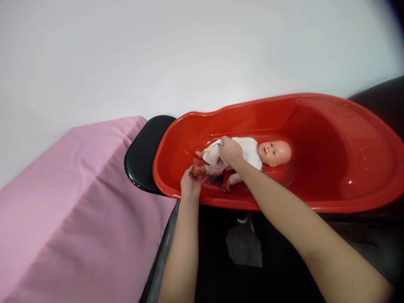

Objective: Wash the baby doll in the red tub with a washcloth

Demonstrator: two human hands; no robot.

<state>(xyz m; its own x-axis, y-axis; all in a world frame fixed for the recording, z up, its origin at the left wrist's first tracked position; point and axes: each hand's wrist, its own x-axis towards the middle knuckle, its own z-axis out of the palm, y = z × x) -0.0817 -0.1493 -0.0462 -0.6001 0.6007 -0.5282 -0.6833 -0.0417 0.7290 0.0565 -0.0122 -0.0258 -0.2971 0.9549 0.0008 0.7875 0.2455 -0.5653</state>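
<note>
A baby doll (275,153) with a bald head lies on its back in a red baby bathtub (315,204), head to the right and feet to the left. It wears a white top (248,147) and pale trousers (211,154) with yellow and dark patches. My right hand (232,151) is closed on the trousers around the doll's hip; its fingertips are partly hidden. At the tub's near left side, my left hand (190,184) holds the doll's nearer foot (198,171), thumb stretched out below it. Some dark cloth (217,179) shows beneath the legs.
The tub rests on a black stand or seat (142,160), whose rounded end sticks out on the left. Pink cloth (104,219) drapes over a surface at the left. Behind the tub rises a white wall (189,54). A dark rounded object (385,99) stands at the far right.
</note>
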